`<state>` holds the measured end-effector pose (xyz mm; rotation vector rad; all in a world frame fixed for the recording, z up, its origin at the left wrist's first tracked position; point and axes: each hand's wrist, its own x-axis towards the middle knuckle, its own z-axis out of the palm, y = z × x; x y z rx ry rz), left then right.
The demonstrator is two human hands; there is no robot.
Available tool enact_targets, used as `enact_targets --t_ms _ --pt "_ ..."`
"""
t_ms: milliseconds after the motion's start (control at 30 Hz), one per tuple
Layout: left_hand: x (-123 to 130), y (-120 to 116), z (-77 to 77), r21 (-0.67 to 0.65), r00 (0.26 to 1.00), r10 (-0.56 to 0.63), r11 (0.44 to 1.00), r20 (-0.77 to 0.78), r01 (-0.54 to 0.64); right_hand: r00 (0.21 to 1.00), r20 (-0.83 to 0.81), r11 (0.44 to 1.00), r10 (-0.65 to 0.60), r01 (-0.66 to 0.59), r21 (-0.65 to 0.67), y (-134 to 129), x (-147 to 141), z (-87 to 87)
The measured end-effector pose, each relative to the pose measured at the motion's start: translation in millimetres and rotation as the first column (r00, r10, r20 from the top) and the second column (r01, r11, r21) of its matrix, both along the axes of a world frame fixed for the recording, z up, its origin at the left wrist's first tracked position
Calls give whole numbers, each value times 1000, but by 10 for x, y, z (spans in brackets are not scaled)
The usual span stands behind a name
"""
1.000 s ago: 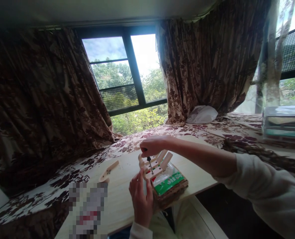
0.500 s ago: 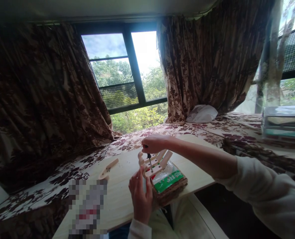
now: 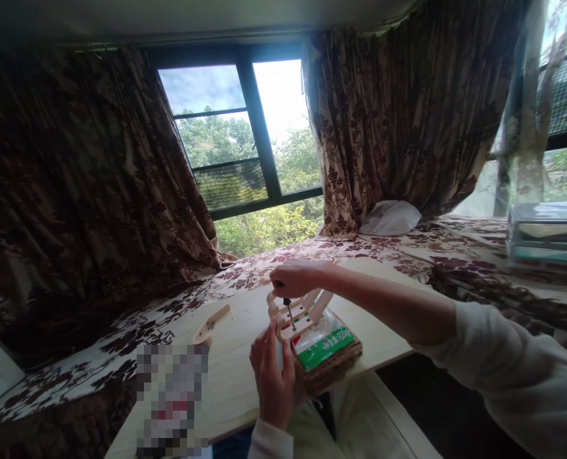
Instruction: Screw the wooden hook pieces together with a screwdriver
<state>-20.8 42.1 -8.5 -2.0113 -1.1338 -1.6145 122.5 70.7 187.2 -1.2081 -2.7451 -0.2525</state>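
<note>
My right hand (image 3: 295,278) is closed around the handle of a screwdriver (image 3: 290,313), whose shaft points down with its tip at a dark hole or screw in a curved pale wooden piece (image 3: 296,329). My left hand (image 3: 272,373) pinches the rounded near end of that piece between fingers and thumb. More such wooden pieces (image 3: 302,305) lie just behind it, partly hidden by my right hand. All of them rest on a plastic-wrapped package with a green band (image 3: 328,347), which sits at the near edge of a wooden board (image 3: 235,376).
A loose curved wooden piece (image 3: 211,323) lies on the board to the left, with small dark bits beside it. Nearer is a pixelated item (image 3: 171,401). Behind are a floral cloth (image 3: 283,252), a white bag (image 3: 391,218) and a clear plastic box (image 3: 546,236) at right.
The view has shifted slightly, moving the scene a little to the right. Both hands keep their holds, and the screwdriver's tip stays at the same spot on the wooden piece.
</note>
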Motion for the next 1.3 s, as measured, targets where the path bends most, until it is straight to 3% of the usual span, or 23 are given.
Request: enact_targets --t_ms 133,267,467,733,1000,1300 --pt "-2 -17 14 7 1000 -3 1000 -6 3 1000 24 1000 -12 12 4 -35 -23 69" --pt "3 -9 2 1 1000 -3 1000 0 3 993 76 996 87 -87 -8 -116 22 117" --pt "5 6 -12 -17 1000 1 1000 7 -1 992 59 992 110 -113 54 -102 39 21" --pt "-8 -9 6 -3 1000 1 1000 6 -1 999 44 999 15 -13 -43 -17 52 76" --pt "-22 19 -26 8 1000 2 1000 -2 -2 986 93 984 138 -126 -125 -123 65 158" --pt "-13 25 1 14 1000 10 1000 -4 -10 1000 24 999 18 -17 -34 -22 29 61"
